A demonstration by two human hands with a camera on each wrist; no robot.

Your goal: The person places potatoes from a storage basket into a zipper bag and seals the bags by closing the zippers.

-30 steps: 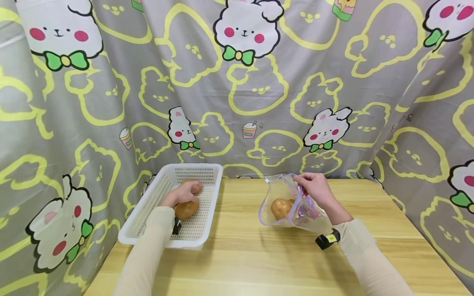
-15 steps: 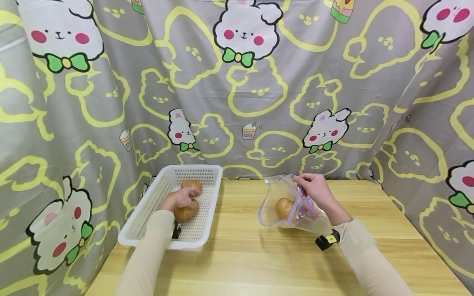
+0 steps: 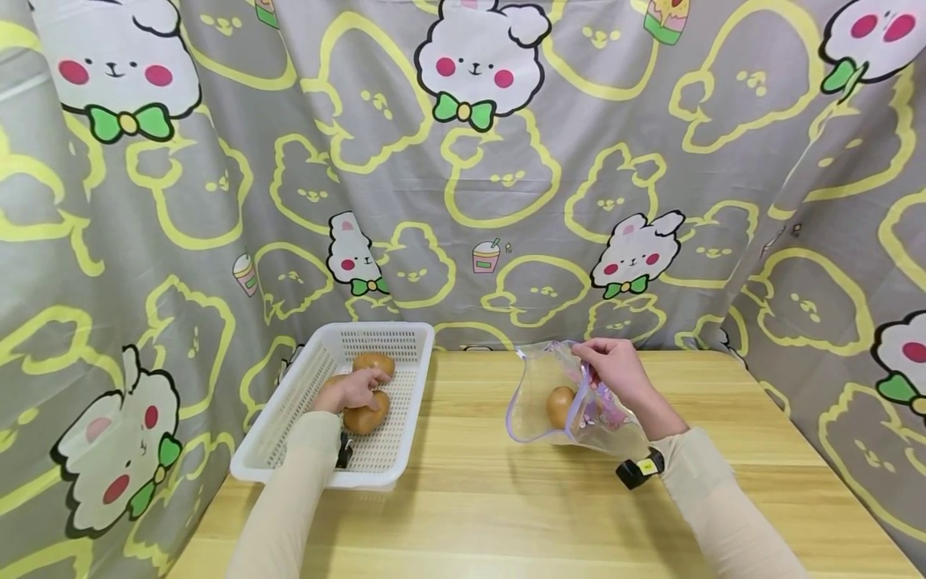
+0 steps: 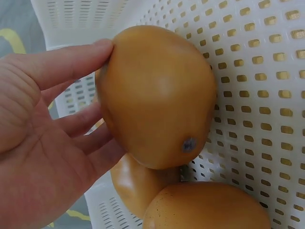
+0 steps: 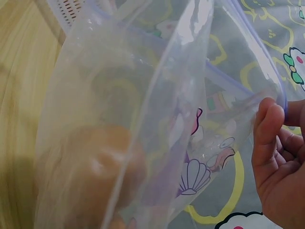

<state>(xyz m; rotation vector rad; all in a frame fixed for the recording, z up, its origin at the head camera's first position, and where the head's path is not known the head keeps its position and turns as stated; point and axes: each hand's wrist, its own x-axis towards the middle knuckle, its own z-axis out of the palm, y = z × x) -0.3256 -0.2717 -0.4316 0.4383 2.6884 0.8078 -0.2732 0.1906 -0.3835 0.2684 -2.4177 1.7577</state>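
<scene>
In the head view my left hand (image 3: pixel 353 388) reaches into a white perforated basket (image 3: pixel 394 458). Its thumb and fingers grip a smooth, brown-orange, pear-like fruit (image 4: pixel 157 95) with a dark spot at one end. Two similar fruits lie by it in the left wrist view, one a lower fruit (image 4: pixel 209 207) and the other partly hidden behind the held one. My right hand (image 3: pixel 615 366) pinches the purple-edged rim of a clear zip bag (image 3: pixel 535 378) with printed pictures. The bag's mouth gapes toward the left, and another brown-orange fruit (image 3: pixel 560 408) sits inside.
The basket and bag are on a light wooden table (image 3: pixel 470 498), basket left, bag right. A grey curtain (image 3: pixel 434 185) with cartoon rabbits hangs behind the table and along both sides. Black wrist cameras are strapped under both wrists.
The left hand has drawn back slightly toward the near side in the basket, showing more of the back fruit. The fruit in the bag has shifted right and turned. The right hand holds its place.
</scene>
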